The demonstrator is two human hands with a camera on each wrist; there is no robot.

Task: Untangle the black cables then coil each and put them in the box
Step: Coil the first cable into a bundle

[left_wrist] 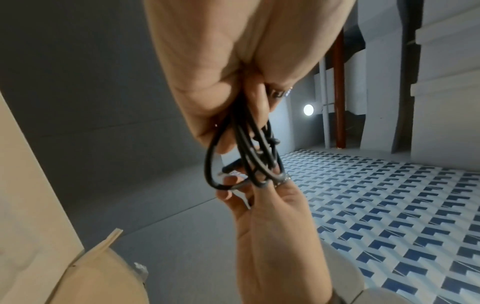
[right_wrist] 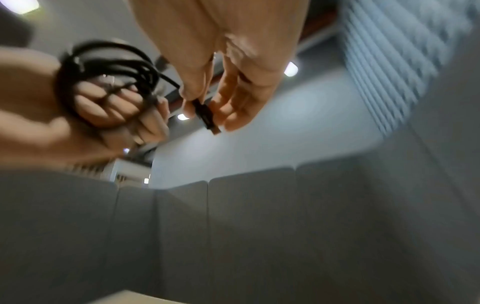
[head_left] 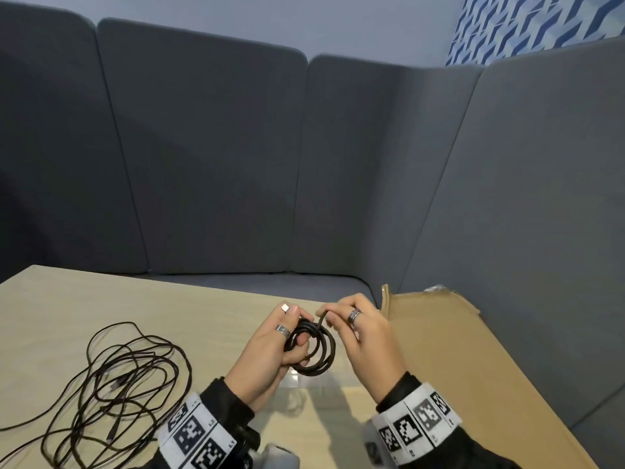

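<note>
A small coil of black cable point(head_left: 313, 350) hangs above the table, and my left hand point(head_left: 270, 350) grips it with fingers curled through the loops. My right hand point(head_left: 358, 330) pinches the coil's free end, a black plug point(right_wrist: 205, 116), between thumb and fingers just right of the coil. The coil point(left_wrist: 246, 156) shows edge-on in the left wrist view, and wrapped round the left fingers as the coil point(right_wrist: 109, 72) in the right wrist view. A second black cable point(head_left: 111, 390) lies loose and tangled on the table at the left. The cardboard box point(head_left: 449, 350) sits at the right.
The light wooden table point(head_left: 169, 299) runs under both hands. Grey padded sofa backs point(head_left: 209, 164) wall in the far side and the right. A box flap point(head_left: 385, 299) stands up near my right hand. Something pale lies at the box's far edge point(head_left: 436, 288).
</note>
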